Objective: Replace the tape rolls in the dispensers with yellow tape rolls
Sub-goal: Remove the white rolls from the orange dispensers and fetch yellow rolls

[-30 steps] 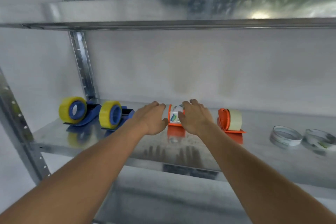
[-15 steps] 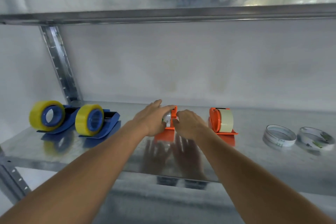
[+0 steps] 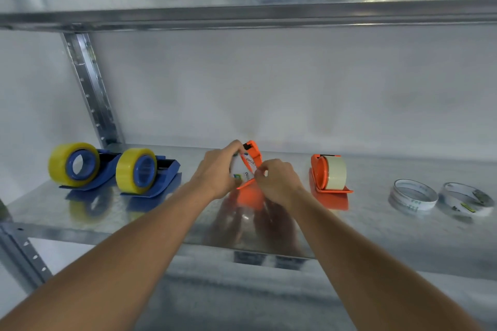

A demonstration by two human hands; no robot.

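Here both forearms reach onto the metal shelf [image 3: 376, 226], the left hand [image 3: 217, 174] and right hand [image 3: 277, 183] each clamping their grip on the tilted orange tape dispenser [image 3: 251, 162].

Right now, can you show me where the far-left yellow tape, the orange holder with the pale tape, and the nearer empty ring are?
Far-left yellow tape [image 3: 60, 162], head view, yellow outer band.
Orange holder [image 3: 320, 173], head view, orange side disc.
Nearer empty ring [image 3: 408, 201], head view, front wall.
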